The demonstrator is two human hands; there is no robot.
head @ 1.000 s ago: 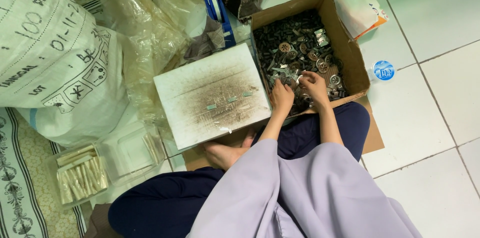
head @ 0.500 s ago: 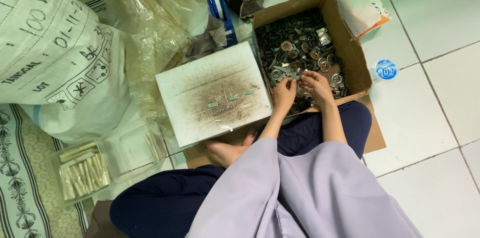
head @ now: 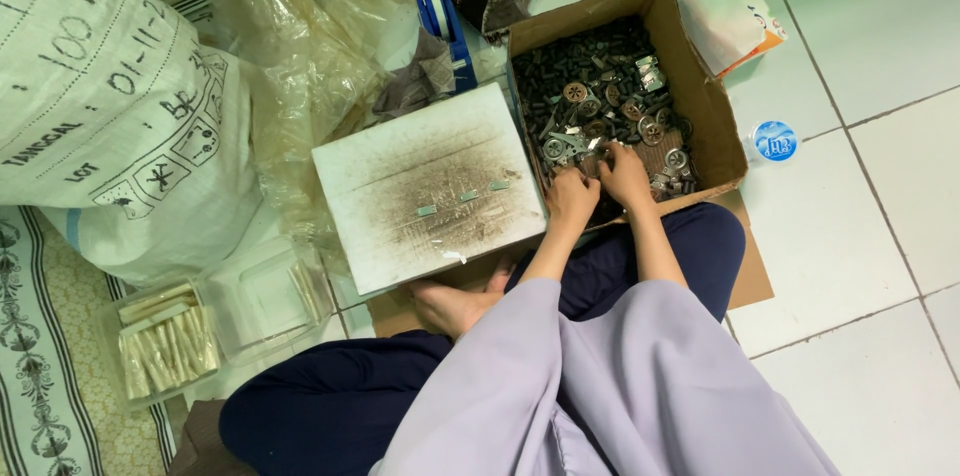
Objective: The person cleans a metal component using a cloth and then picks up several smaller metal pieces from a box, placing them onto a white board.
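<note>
The person sits cross-legged on the tiled floor with both hands down in the near end of an open cardboard box [head: 720, 126] filled with small dark and silvery metal parts [head: 600, 101]. The left hand [head: 572, 198] and the right hand [head: 627, 176] lie side by side, almost touching, with fingers curled down into the parts; whether either one grips a piece cannot be told, since the fingertips are buried among the metal. Compared with half a second ago, the hands sit in nearly the same spot at the box's near edge, the change being slight. Just left of the box lies a white, soot-stained board [head: 430, 186] bearing a few small metal pieces. Further left stand a large printed sack [head: 110, 106] and clear plastic trays [head: 170, 341] of pale sticks.
</note>
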